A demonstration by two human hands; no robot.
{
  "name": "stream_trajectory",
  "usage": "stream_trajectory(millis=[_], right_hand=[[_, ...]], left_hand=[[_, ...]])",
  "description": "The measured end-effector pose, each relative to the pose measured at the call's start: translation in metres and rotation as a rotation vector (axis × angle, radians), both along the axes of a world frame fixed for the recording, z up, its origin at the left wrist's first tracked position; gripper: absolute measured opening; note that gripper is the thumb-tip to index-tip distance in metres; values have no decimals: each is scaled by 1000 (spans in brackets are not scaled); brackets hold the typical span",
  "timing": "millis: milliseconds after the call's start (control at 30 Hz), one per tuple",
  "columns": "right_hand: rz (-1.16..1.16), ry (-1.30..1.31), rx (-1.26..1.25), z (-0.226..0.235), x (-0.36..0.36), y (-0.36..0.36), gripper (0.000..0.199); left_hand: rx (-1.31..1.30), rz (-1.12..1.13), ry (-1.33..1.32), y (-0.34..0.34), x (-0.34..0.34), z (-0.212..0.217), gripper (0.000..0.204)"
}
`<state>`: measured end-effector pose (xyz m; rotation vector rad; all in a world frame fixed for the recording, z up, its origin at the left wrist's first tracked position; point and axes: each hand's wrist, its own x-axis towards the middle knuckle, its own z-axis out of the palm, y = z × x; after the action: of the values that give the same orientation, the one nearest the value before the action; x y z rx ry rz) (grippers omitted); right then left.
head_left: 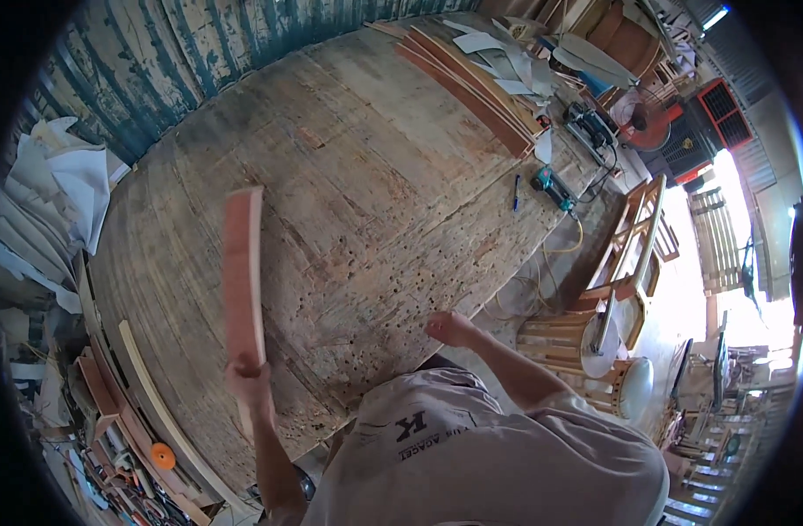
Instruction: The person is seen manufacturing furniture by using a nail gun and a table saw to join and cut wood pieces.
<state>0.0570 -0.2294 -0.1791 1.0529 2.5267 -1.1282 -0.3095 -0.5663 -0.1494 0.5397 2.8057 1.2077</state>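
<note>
Over workbench | left hand clasps blurred reddish strip, seemingly upright | right hand empty, loosely curled

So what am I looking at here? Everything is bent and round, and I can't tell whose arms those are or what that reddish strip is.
There is no machine here. A person wears a wide fisheye camera on the head, looking down, so straight edges curve and the person's own shirt and forearms show at the bottom. The left hand grips a long reddish wooden strip by its lower end, raised over the big worn workbench; the strip is blurred. The right hand holds nothing and rests at the bench's near edge. At the far end lie stacked wooden strips, a blue pen and a teal power tool. To the right, off the bench, stand wooden chair frames.
</note>
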Motion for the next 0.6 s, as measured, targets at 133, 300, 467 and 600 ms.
stream_trajectory(millis=[133,300,467,600], right_hand=[[-15,96,-63,10,-34,6,31],[97,16,-13,10,-47,6,29],[147,81,-6,-2,-42,-1,32],[152,27,-6,2,-36,-2,32]], left_hand=[[215,349,-85,-104,-5,-22,50],[-50,495,43,-203,-9,-49,45],[-362,627,172,-246,-9,-88,49],[-213,502,24,-231,-9,-105,55]])
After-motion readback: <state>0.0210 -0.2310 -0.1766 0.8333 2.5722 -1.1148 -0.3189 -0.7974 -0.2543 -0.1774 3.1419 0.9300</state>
